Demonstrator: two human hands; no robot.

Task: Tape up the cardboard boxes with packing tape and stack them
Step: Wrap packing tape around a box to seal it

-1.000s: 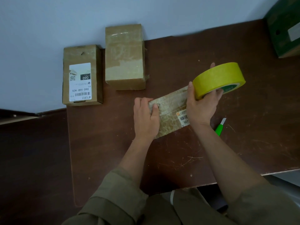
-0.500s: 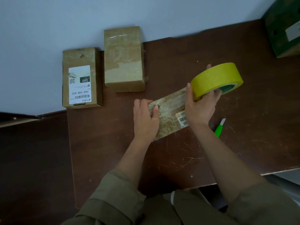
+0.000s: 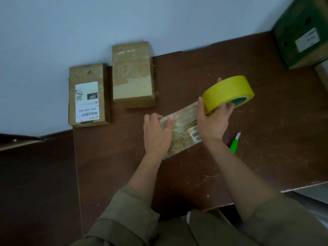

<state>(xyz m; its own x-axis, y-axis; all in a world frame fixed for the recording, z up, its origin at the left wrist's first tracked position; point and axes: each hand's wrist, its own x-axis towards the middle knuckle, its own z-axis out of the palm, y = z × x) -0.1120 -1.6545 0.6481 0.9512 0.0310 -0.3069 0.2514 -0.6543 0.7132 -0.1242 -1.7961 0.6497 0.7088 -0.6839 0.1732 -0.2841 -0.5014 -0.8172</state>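
Note:
A flat cardboard box [image 3: 182,128] wrapped in shiny clear tape lies on the brown table [image 3: 266,139] in front of me. My left hand [image 3: 157,134] grips its left end, thumb on top. My right hand [image 3: 213,119] holds a yellow roll of tape [image 3: 228,94] tilted above the box's right end, fingers through the core. Two more cardboard boxes stand at the back: one with a white label [image 3: 88,95] on the left, one taped box [image 3: 133,75] beside it.
A green utility knife [image 3: 234,143] lies on the table just right of my right wrist. A large green box [image 3: 301,31] sits at the far right corner. The table's front edge runs below my arms.
The view has shifted slightly. Both hands keep their hold; the tape roll stays above the box's right end.

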